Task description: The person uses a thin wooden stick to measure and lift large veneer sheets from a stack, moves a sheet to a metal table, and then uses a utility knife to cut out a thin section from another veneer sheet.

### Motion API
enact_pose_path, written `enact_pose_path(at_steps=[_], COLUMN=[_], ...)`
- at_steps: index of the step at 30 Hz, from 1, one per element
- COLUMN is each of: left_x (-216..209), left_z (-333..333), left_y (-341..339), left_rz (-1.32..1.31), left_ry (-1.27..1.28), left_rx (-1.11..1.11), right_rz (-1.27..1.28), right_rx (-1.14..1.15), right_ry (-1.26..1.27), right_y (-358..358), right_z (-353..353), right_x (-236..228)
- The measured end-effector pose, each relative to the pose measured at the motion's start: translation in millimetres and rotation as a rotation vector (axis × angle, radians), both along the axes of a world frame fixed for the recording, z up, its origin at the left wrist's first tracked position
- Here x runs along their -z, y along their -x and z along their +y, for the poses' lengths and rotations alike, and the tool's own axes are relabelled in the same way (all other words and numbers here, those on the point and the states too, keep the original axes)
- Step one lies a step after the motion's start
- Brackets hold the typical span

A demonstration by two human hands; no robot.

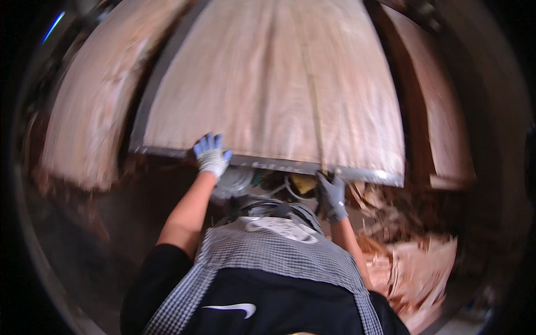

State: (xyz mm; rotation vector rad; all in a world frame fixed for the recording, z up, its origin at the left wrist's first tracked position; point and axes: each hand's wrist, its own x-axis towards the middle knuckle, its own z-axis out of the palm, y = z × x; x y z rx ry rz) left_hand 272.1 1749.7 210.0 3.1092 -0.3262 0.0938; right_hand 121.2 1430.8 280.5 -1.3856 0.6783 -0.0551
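Note:
A wide sheet of pale pinkish wood veneer (223, 84) lies on a dark-edged table (273, 163) before me. My left hand (211, 154), in a white knit glove with blue fingers, rests at the near edge with its fingers spread on the wood. At the same edge, farther right, my right hand (333, 196) wears a grey glove, its fingers closed around the near end of a long, thin yellowish strip (316, 106). That strip runs away from me over the veneer; blur hides exactly what it is.
More veneer (92, 106) lies to the left, and another veneer stack (427, 95) to the right. Torn veneer scraps (421, 273) are heaped at the lower right. Under the table edge are a clear round container (233, 180) and a bucket with something yellow (303, 183).

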Motion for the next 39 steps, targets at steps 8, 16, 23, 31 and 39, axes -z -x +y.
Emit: enact_pose_path(at_steps=[8,16,23,31,39], left_x=[36.4,34.5,25.0,19.3,16.1], left_z=[-21.3,-26.3,-6.9,-3.9,0.5], left_y=[27.7,25.2,25.1,25.6,29.0], left_rz=[0.167,0.05,0.125,0.195,0.155], left_ry=[0.107,0.152,0.007,-0.043,0.022], left_rx=[0.008,0.09,0.19,0.191,0.194], right_rz=[0.018,-0.101,0.042,0.049,0.116], right_rx=[0.028,0.079,0.119,0.137,0.205], right_ry=[0.149,0.099,0.023,0.039,0.017], right_y=[24.1,0.8,33.8,39.6,61.4], right_z=[-21.1,-48.5,-70.8,-69.2,-77.0], right_x=[11.2,4.1,16.9,15.1,48.0])
